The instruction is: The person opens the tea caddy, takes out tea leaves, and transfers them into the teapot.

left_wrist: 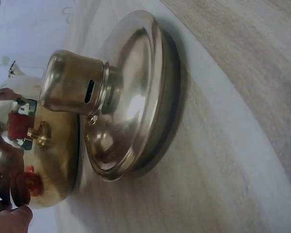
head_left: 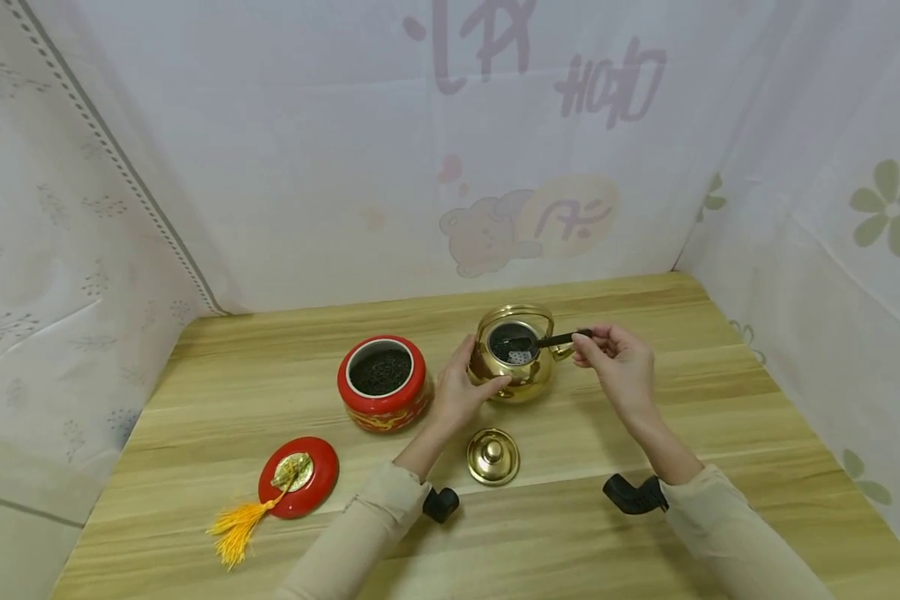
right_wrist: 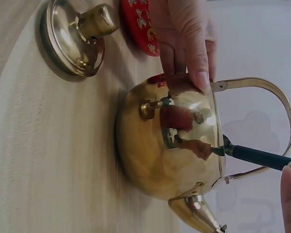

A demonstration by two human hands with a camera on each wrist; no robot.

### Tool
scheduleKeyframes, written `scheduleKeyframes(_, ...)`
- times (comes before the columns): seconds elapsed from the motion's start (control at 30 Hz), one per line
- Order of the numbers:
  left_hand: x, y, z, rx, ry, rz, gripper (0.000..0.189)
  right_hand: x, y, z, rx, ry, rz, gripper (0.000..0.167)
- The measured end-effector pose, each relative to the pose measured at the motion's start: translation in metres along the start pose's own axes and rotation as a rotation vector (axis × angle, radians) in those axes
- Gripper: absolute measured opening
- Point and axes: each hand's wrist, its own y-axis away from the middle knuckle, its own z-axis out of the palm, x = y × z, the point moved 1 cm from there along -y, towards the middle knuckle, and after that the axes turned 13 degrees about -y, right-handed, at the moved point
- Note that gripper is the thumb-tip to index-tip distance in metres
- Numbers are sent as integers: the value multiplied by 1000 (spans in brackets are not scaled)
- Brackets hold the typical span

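A shiny gold teapot (head_left: 525,388) with a raised hoop handle stands uncovered, a perforated strainer visible inside its mouth. My left hand (head_left: 456,393) holds the pot's left side, thumb at the front and fingers toward the back. Between thumb and fingers, my right hand (head_left: 624,367) pinches the black handle of a spoon (right_wrist: 257,157). The spoon's head is down in the pot's mouth, with dark matter around it. Left of the pot, a red jar (head_left: 356,405) holds dark tea leaves (head_left: 381,372). The gold teapot lid (left_wrist: 131,97) lies in front of the pot, knob up.
The red jar lid (head_left: 317,492) with a yellow tassel (head_left: 238,527) lies at the front left. Black wrist devices (head_left: 633,495) sit by both sleeves. Printed cloth (head_left: 307,183) hangs behind and at the sides of the wooden table (head_left: 217,392).
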Motion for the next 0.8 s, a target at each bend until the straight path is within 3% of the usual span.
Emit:
scheduleKeyframes(0.3, -3, 0, 2, 14, -9, 3, 82, -20, 3, 16, -17, 87, -76, 15)
scheduleKeyframes(0.6, -4, 1, 2, 20, -12, 16, 84, 2, 2, 3, 25, -12, -81, 17)
scheduleKeyframes(0.8, -5, 0, 2, 14, -9, 14, 83, 3, 8, -1, 56, -105, -56, 20)
